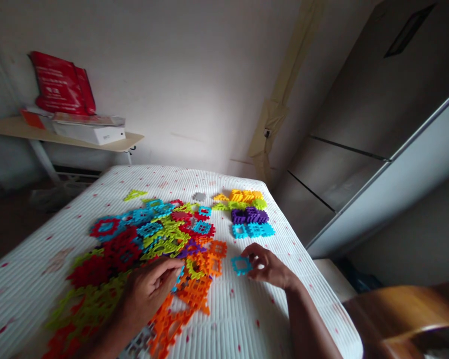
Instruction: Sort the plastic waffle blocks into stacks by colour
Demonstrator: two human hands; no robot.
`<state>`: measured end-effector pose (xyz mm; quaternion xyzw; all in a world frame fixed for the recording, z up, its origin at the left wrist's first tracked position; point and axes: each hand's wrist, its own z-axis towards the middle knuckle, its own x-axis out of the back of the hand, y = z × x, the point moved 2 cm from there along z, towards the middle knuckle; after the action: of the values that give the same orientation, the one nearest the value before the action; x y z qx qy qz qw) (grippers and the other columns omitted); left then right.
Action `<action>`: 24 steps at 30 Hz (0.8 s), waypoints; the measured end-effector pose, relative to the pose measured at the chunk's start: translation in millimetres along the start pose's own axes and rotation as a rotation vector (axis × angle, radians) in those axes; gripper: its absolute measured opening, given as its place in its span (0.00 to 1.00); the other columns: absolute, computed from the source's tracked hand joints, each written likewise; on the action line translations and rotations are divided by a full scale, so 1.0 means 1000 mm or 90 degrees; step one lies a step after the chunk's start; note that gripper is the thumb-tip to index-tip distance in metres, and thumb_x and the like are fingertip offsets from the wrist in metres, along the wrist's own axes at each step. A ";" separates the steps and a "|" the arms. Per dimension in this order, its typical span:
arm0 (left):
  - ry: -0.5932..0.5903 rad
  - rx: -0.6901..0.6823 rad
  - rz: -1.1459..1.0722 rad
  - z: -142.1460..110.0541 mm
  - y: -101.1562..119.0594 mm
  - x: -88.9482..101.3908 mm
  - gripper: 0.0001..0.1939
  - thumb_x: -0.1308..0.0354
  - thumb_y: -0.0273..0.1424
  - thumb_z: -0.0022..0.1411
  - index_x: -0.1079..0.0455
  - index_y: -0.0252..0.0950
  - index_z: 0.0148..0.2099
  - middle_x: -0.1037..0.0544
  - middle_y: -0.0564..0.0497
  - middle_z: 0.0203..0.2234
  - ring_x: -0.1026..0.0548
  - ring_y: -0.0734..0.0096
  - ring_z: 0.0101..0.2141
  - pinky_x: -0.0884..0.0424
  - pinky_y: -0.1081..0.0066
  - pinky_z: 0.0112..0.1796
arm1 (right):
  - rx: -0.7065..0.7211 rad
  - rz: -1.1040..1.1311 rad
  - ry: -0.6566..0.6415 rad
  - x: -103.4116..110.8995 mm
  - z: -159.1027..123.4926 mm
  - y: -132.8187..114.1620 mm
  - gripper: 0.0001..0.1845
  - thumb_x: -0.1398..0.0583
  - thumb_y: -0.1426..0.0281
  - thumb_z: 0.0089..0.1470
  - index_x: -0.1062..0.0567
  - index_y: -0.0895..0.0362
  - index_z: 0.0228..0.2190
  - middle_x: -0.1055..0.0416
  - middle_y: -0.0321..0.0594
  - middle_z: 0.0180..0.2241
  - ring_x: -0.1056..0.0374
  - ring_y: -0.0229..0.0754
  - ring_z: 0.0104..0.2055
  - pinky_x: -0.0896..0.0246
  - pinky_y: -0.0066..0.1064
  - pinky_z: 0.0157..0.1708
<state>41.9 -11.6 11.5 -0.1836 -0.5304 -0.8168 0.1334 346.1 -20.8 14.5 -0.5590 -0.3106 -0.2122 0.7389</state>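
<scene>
My right hand [267, 267] grips the edge of a cyan square waffle block [241, 266] on the white quilted mattress [239, 319]. My left hand [147, 294] rests over the heap, with a thin cyan piece [178, 279] edge-on in its fingertips. Orange waffle blocks [196, 291] lie joined under and beside those fingers. The large mixed heap [153, 244] holds red, lime, cyan and purple blocks. Sorted stacks of yellow [245, 196], purple [249, 216] and cyan [252, 230] blocks stand farther back.
A wall shelf [18, 127] at the far left holds a red bag [62, 85] and a white box [90, 133]. A large grey refrigerator [359, 149] stands beyond the mattress's right edge. A wooden chair [396, 309] sits at the lower right.
</scene>
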 end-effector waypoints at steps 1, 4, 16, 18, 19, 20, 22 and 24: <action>-0.002 -0.002 0.000 0.000 0.000 0.000 0.09 0.45 0.36 0.54 0.25 0.42 0.32 0.20 0.54 0.23 0.24 0.71 0.24 0.29 0.76 0.27 | 0.006 -0.010 -0.001 -0.002 0.001 0.004 0.20 0.39 0.80 0.37 0.26 0.56 0.36 0.30 0.34 0.31 0.34 0.36 0.28 0.38 0.24 0.25; -0.001 -0.007 0.010 -0.001 -0.001 0.000 0.09 0.45 0.36 0.55 0.25 0.42 0.32 0.20 0.54 0.22 0.25 0.72 0.23 0.30 0.77 0.27 | 0.029 -0.078 0.014 -0.012 0.005 0.014 0.23 0.43 0.83 0.37 0.29 0.56 0.38 0.31 0.38 0.37 0.35 0.36 0.31 0.37 0.27 0.30; -0.003 -0.035 0.034 0.001 -0.002 -0.001 0.09 0.45 0.36 0.56 0.25 0.41 0.32 0.21 0.55 0.21 0.25 0.73 0.22 0.31 0.78 0.25 | -0.098 -0.322 0.115 -0.033 0.002 -0.002 0.12 0.36 0.68 0.42 0.30 0.57 0.32 0.30 0.40 0.33 0.32 0.41 0.34 0.41 0.27 0.32; 0.001 -0.040 0.051 0.000 -0.004 -0.001 0.09 0.46 0.35 0.56 0.25 0.41 0.33 0.21 0.56 0.21 0.26 0.74 0.20 0.31 0.78 0.24 | -0.108 -0.361 0.121 -0.039 0.003 -0.003 0.11 0.36 0.69 0.43 0.30 0.57 0.31 0.30 0.40 0.32 0.32 0.41 0.35 0.41 0.26 0.33; 0.001 -0.045 0.057 -0.001 -0.006 -0.001 0.09 0.46 0.35 0.56 0.25 0.41 0.33 0.21 0.56 0.21 0.26 0.74 0.20 0.31 0.79 0.24 | -0.110 -0.370 0.124 -0.041 0.004 -0.003 0.10 0.37 0.70 0.43 0.30 0.57 0.31 0.29 0.40 0.31 0.32 0.41 0.34 0.42 0.26 0.33; 0.002 -0.052 0.060 -0.001 -0.007 -0.001 0.08 0.46 0.35 0.57 0.25 0.42 0.34 0.21 0.56 0.22 0.26 0.74 0.21 0.31 0.79 0.25 | -0.110 -0.373 0.130 -0.042 0.004 -0.002 0.09 0.37 0.71 0.44 0.30 0.57 0.30 0.29 0.39 0.30 0.32 0.40 0.34 0.42 0.25 0.32; 0.004 -0.071 0.054 -0.002 -0.009 -0.001 0.08 0.46 0.34 0.57 0.25 0.41 0.34 0.21 0.56 0.23 0.25 0.74 0.23 0.31 0.80 0.26 | -0.097 -0.367 0.161 -0.042 0.006 0.000 0.08 0.37 0.71 0.44 0.30 0.58 0.30 0.29 0.39 0.29 0.32 0.40 0.33 0.42 0.26 0.32; 0.007 -0.089 0.042 -0.003 -0.010 -0.001 0.08 0.46 0.33 0.58 0.26 0.41 0.34 0.20 0.57 0.23 0.24 0.75 0.24 0.30 0.81 0.27 | -0.069 -0.363 0.223 -0.037 0.010 0.001 0.09 0.37 0.70 0.44 0.30 0.58 0.30 0.29 0.40 0.29 0.32 0.41 0.32 0.41 0.27 0.32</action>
<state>38.2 -10.0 2.2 -0.2056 -0.4648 -0.8480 0.1501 318.2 -12.5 -10.1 -0.4427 -0.3111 -0.5195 0.6613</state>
